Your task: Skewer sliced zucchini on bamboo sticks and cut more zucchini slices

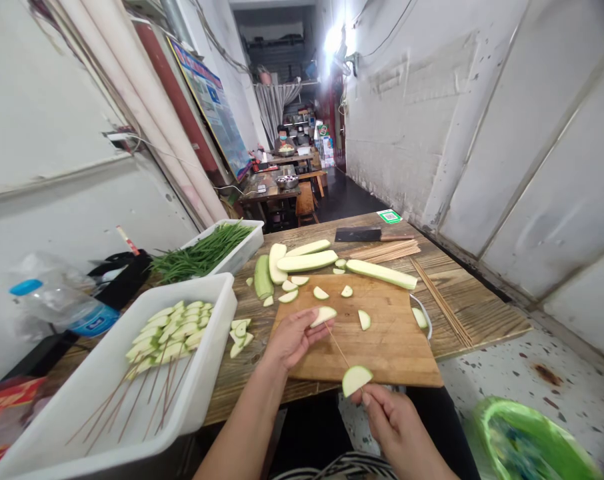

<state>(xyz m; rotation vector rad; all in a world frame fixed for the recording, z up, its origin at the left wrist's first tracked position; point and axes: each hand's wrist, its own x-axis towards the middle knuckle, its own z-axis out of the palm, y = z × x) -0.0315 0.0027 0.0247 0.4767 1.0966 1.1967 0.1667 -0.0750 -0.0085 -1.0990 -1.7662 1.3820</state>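
Between the thumb and fingers of my left hand (pixel 297 337) is a pale half-round zucchini slice (pixel 325 315), held over the wooden cutting board (pixel 397 357). My right hand (pixel 395 417), at the board's near edge, grips a thin bamboo skewer (pixel 338 343). Another zucchini slice (pixel 356 381) is threaded on it close to the right fingers. The skewer's far end points up at my left fingers; whether it touches the held slice I cannot tell. Loose slices, among them one zucchini slice (pixel 365 320), lie on the board. Skewered slices (pixel 169 330) fill part of the white tub (pixel 209 373) at left.
Behind the board lie long zucchini pieces (pixel 307 261), a cleaver (pixel 359 235) and bundled skewers (pixel 382 251). A tray of green stalks (pixel 217 247) stands back left, near a water bottle (pixel 65 308). A green bin (pixel 532 433) sits on the floor at right. A person (pixel 283 138) sits far back.
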